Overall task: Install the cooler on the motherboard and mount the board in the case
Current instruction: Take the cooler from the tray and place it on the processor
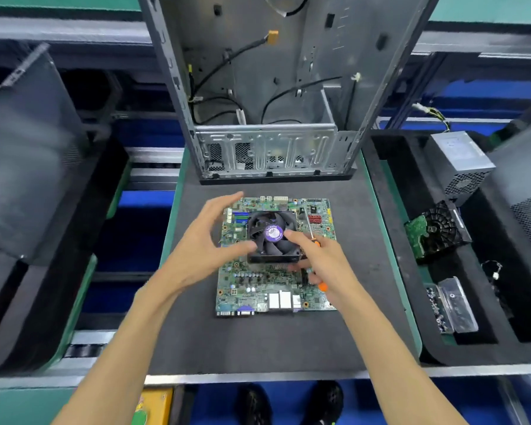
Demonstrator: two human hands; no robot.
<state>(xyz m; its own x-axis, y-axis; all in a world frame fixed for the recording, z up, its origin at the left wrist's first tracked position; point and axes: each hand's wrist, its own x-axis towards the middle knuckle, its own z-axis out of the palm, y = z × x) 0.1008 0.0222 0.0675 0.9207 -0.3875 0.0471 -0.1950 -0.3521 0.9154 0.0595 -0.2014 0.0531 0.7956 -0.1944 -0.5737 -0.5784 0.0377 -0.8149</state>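
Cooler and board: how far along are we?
Done: the cooler sits on the motherboard. In hand: the right hand holds a screwdriver beside it, the left hand is open at the fan's edge; whether its screws are in, I can't tell. Left: the board lies on the mat, the case has no board in it.

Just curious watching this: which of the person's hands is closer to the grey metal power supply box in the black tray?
Right. The right hand, gripping an orange-handled screwdriver, is on the cooler's side facing the grey metal power supply box; the left hand is on the far side.
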